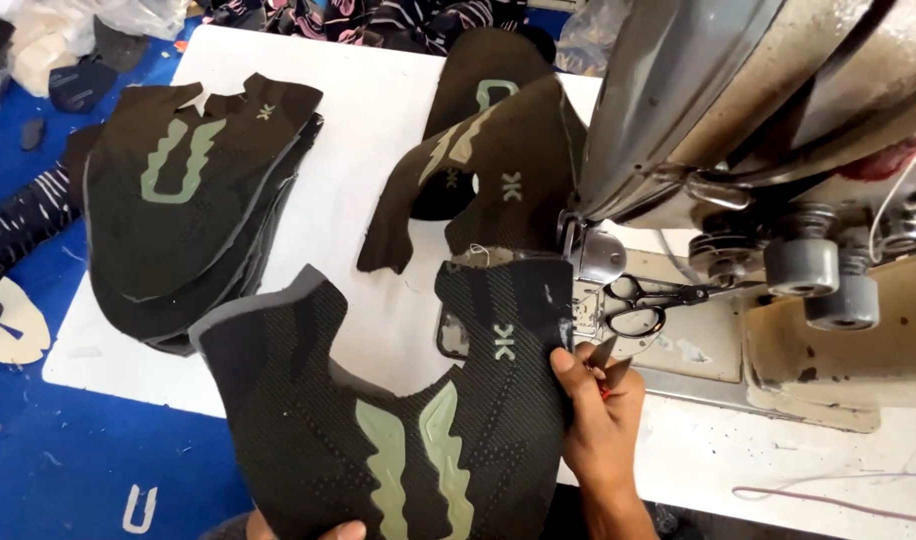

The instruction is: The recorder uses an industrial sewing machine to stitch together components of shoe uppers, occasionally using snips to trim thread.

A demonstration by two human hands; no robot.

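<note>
Pinching the right edge of a dark knitted shoe upper (378, 400), the right hand (598, 410) has its grip pressed together on the fabric, with small thread snips (606, 362) also tucked in its fingers. Only the fingertips of the left hand (333, 530) show, under the piece's lower edge; whether that grip is closed I cannot tell. The upper lies partly on the white surface (378, 150), just before the sewing machine (758, 120). Black scissors (643, 305) rest on the machine bed. A stack of matching uppers (188, 200) lies to the left, well apart.
</note>
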